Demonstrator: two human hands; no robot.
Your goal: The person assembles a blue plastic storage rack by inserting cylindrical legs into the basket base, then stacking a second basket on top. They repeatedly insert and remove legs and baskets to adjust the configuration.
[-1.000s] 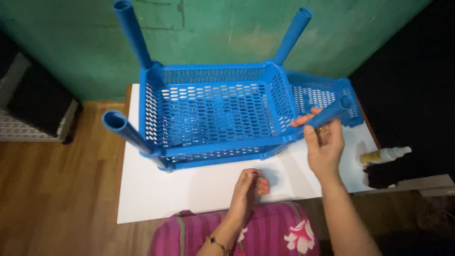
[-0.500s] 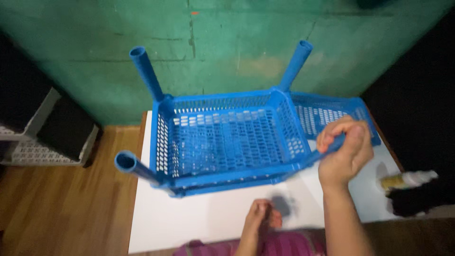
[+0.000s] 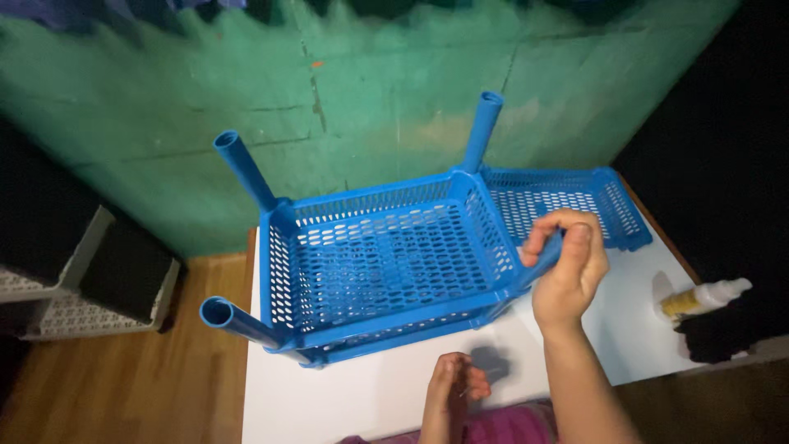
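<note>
Blue plastic fills most of the view: a perforated basket (image 3: 386,263) stands on a white tabletop (image 3: 345,395) with its open side up, tilted a little. Three blue tubes rise from the basket's corners: one at its far left corner (image 3: 242,168), one at its far right corner (image 3: 482,127), and one at its near left corner (image 3: 234,319), which leans out past the tabletop's left edge. At the basket's near right corner the right hand (image 3: 567,267) is closed around a fourth tube (image 3: 542,261), fingers wrapped over it and thumb on top; only a short piece of that tube shows between the fingers. The left hand (image 3: 452,390) lies on the tabletop just in front of the basket, loosely curled, holding nothing that can be seen.

Behind the right hand, touching the basket's right side, lies a second blue basket (image 3: 575,205), flatter to the tabletop. Well right of the basket, at the tabletop's edge, a small white bottle (image 3: 707,298) lies on its side next to a dark cloth (image 3: 723,333). Behind the basket is a green wall (image 3: 370,99); left of it, on a wooden floor (image 3: 123,386), stands a white lattice crate (image 3: 57,304).
</note>
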